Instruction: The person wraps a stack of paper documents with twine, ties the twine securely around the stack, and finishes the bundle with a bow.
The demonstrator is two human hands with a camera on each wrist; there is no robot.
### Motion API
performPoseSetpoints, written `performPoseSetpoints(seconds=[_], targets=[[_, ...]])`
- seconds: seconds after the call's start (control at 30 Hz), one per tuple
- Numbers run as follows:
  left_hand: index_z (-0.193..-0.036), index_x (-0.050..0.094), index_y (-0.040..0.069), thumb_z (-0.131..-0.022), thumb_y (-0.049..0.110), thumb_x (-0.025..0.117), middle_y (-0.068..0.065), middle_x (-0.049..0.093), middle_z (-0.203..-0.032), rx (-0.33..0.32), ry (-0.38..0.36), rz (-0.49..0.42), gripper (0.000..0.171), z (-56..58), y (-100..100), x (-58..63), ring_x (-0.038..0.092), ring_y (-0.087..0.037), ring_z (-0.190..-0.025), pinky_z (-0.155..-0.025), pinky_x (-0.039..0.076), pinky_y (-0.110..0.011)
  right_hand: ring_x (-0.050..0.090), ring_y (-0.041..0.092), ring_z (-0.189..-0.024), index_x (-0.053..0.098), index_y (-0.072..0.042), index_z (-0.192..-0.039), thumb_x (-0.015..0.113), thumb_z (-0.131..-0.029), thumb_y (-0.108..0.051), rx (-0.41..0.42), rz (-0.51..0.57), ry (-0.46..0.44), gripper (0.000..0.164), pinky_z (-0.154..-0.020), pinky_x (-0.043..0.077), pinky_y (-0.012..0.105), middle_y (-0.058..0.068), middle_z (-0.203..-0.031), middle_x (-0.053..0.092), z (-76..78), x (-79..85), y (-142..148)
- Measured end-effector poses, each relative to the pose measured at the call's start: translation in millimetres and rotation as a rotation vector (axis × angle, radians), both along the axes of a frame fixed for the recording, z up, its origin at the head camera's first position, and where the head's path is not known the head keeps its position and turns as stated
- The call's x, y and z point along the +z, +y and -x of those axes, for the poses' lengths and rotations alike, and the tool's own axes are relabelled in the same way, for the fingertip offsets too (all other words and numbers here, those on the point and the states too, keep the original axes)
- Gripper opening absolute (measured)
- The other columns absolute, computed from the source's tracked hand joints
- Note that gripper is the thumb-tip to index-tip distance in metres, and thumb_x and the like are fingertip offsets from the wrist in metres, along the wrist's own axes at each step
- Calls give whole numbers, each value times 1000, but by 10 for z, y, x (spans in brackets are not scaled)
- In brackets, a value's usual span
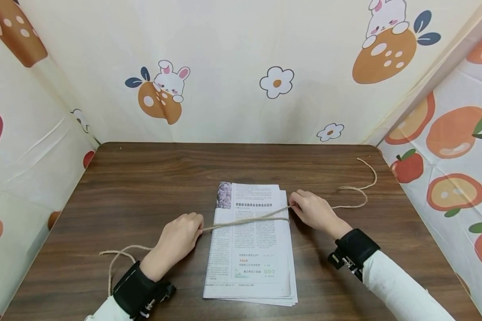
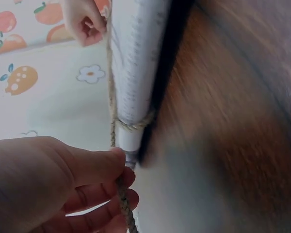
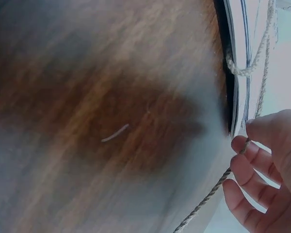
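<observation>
Nearest the camera at the lower edge, a white left sleeve and, to its right, a white right sleeve reach over the bench, each ending in a black wrist band. Dark brown wood grain covers the bench. On the left hangs a pale, creased cloth with fruit prints; behind the bench, a cream backdrop bears rabbits and white flowers; on the right, a white cloth shows orange and red fruit.

Beside the left forearm, one loose end of a thin, twisted rope lies curled on the bench. The left hand pinches the rope between thumb and fingers, just beside the left edge of a folded newspaper stack. Between the two hands, the stack lies flat, printed face up, its sheets slightly offset at the right. Rope crosses its upper half in two strands, spreading apart toward the right, and bends around both side edges. Just beyond the right edge, the right hand pinches the rope, fingers curled. Farther right, the other loose end winds across the bench.
</observation>
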State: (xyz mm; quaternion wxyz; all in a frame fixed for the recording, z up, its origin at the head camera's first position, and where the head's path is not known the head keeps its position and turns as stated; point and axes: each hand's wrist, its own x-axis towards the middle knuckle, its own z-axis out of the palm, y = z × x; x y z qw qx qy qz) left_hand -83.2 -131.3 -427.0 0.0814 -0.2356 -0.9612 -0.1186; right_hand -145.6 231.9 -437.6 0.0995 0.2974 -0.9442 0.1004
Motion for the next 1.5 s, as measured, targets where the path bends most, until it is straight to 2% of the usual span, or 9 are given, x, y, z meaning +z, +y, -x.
performPoseSetpoints(seconds=[0.27,0.47,0.63,0.77,0.93,1.13,1.3,1.5], targets=[[-72,57,14,-73,9,75,5,52,-68,-48,16,2,19,-168,81,98,52,-11,-62,-50,42,-23,45,17,-69,56,-12,-80,67,-80,-7,34,18,74,13,-60,38,29,0,-77,53,131,-2,-40],[-66,53,14,-73,10,73,6,48,-66,-121,39,14,22,-291,217,115,46,-9,-58,-48,38,-21,46,18,-69,57,-11,-82,67,-80,-8,17,0,43,11,-59,39,30,1,-78,55,244,30,-116],[-67,53,15,-72,10,73,7,48,-65,-201,30,4,22,-384,337,99,44,-7,-57,-47,36,-19,46,18,-67,57,-11,-82,66,-80,-7,18,-3,38,10,-57,40,29,1,-78,56,321,33,-189],[-65,51,16,-74,15,73,8,46,-62,-240,11,5,23,-437,419,79,42,-6,-55,-46,34,-19,47,19,-68,57,-10,-82,67,-79,-7,20,-5,22,12,-58,41,30,1,-78,55,360,29,-251],[-64,49,18,-74,20,72,9,46,-60,-287,-22,21,25,-508,514,31,42,-5,-53,-46,34,-20,52,19,-73,58,-12,-84,66,-80,-8,24,3,-17,10,-61,44,32,0,-81,57,380,17,-322],[-72,54,17,-73,22,72,9,52,-64,-358,-38,49,19,-609,619,-70,48,-5,-56,-47,37,-19,53,18,-75,60,-12,-87,66,-82,-8,65,20,-45,8,-63,44,31,0,-85,58,381,-13,-362],[-79,56,15,-72,26,75,8,53,-67,-372,-77,65,23,-657,663,-118,48,-3,-57,-49,38,-18,52,17,-73,60,-11,-87,66,-82,-8,71,8,-58,9,-61,43,30,1,-86,59,361,-27,-358],[-79,51,18,-64,37,79,10,49,-67,-375,-137,90,37,-657,653,-91,42,-2,-57,-50,36,-18,54,19,-73,60,-11,-88,67,-82,-9,67,-12,-55,9,-61,44,31,1,-85,60,317,-19,-328]])
